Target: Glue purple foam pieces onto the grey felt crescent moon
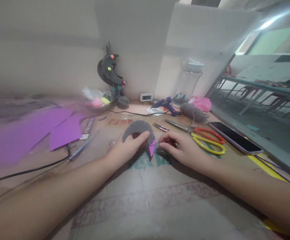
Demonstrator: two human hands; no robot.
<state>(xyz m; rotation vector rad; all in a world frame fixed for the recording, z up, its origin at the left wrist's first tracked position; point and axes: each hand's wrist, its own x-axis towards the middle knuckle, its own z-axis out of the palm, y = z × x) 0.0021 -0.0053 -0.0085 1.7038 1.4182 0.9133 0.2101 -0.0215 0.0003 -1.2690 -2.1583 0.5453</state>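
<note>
A grey crescent-shaped piece, fuzzy like felt or wrapped yarn, is gripped by my left hand, thumb on top. At its lower right end sits a small purple pointed tip. Just right of that tip, my right hand is closed in a pinch, thumb against forefinger; whatever lies between them is too small to make out. Small thread snips lie behind the hands. Large scissors with one red and one yellow handle rest beyond my right wrist.
Purple sheets, a pen and a black cable lie left. At the back stand a dark pinned crescent, a small clock, a blue glue gun, grey yarn and a clear bottle. A phone lies right.
</note>
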